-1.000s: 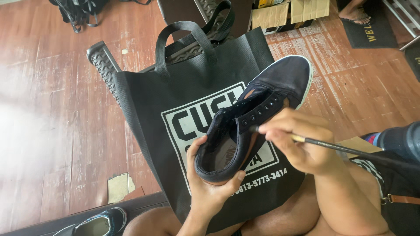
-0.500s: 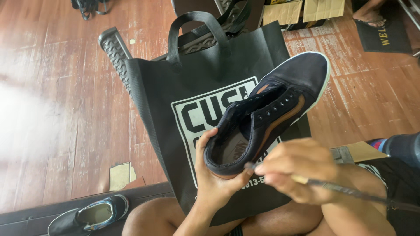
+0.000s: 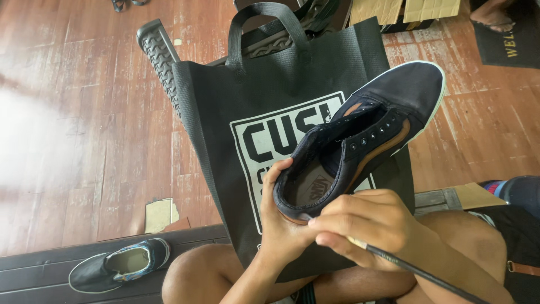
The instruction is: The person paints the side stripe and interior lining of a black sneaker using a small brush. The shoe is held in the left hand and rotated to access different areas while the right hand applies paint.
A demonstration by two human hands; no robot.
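My left hand [image 3: 281,225] cups the heel of a dark navy sneaker [image 3: 365,135] with a white sole edge and a brown side stripe, toe pointing up and right. My right hand [image 3: 365,225] pinches a thin paintbrush [image 3: 416,271], its tip touching the sneaker's heel rim near my left thumb. The brush handle runs down to the right. Under the shoe lies a black tote bag [image 3: 225,129] with a white printed panel, resting on my lap.
A second dark sneaker [image 3: 121,264] lies on a dark bench at the lower left. A black ridged shoe sole [image 3: 160,56] pokes out behind the bag. Cardboard [image 3: 394,10] and a dark doormat [image 3: 509,42] sit on the wooden floor at the top right.
My right hand has moved with the brush from the laces area down to the heel rim. The view has shifted, so the shoe and bag sit a little higher in frame.
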